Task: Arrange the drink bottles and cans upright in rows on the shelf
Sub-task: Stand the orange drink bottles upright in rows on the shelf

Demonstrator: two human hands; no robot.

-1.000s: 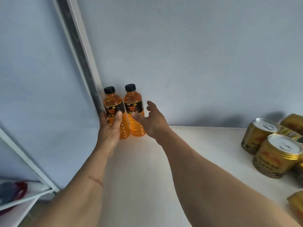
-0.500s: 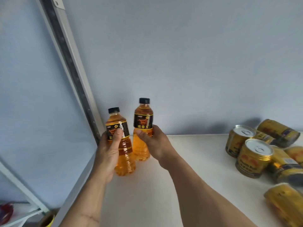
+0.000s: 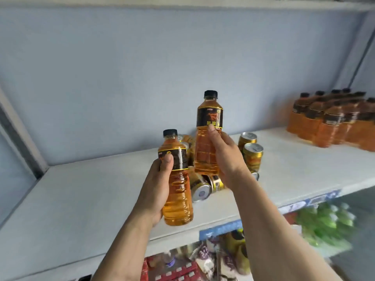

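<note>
Up in the air, both hands hold orange drink bottles above the white shelf. The left hand wraps its fingers and thumb around the lower bottle, which stands almost straight up. The right hand grips the higher bottle around its middle, thumb on the black label. Neither bottle touches the shelf. Behind the hands, gold cans sit in a messy bunch; two stand up and at least one lies on its side. Far off to the right, a group of orange bottles stands close together on the same shelf. Below, blurry green bottles fill a lower shelf.
</note>
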